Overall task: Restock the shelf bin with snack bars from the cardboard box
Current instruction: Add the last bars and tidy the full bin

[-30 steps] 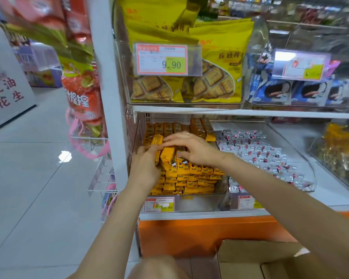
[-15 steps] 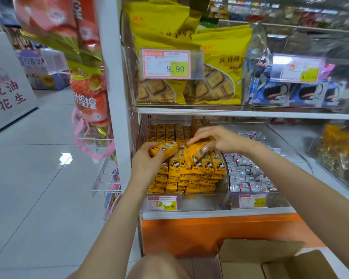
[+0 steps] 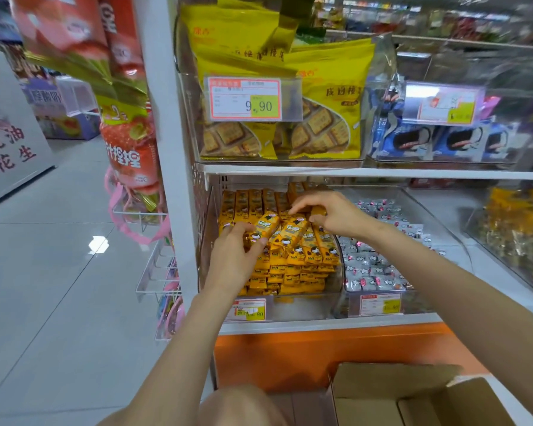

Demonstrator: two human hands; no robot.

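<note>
A clear shelf bin (image 3: 305,305) on the lower shelf is packed with several yellow snack bars (image 3: 290,272) in rows. My left hand (image 3: 233,256) reaches into the bin's left side and grips the lower end of one tilted snack bar (image 3: 266,227) on top of the pile. My right hand (image 3: 333,215) hovers over the middle of the bin, its fingers and thumb curled round another bar (image 3: 318,210). A third bar (image 3: 293,232) lies slanted between both hands. The open cardboard box (image 3: 391,392) stands on the floor at the bottom right; its inside is hidden.
A neighbouring clear bin of silver-wrapped sweets (image 3: 373,265) sits right of the yellow bars. Above, yellow biscuit bags (image 3: 320,118) fill the upper shelf behind a price tag (image 3: 245,98). Snack packs hang on the white post (image 3: 166,149) at left, above wire racks (image 3: 157,272). A tiled aisle lies left.
Both hands have lifted from pressing the pile; each brought up a bar, and they have since shifted slightly apart, the bars now tilted on top of the rows.
</note>
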